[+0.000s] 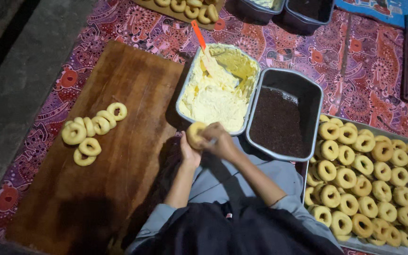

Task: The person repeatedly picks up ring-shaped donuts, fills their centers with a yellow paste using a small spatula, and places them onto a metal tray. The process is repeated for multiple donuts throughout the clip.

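Both the left hand (189,152) and right hand (218,140) are gripping one doughnut (196,134), fingers closed around it. They are hovering beside the cream tray (188,81), near the wooden board (119,156).

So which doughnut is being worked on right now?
Start at the wooden board, then look right to the metal pan of pale cream. Just below its near edge, both hands hold one doughnut, the only one lifted off any surface.
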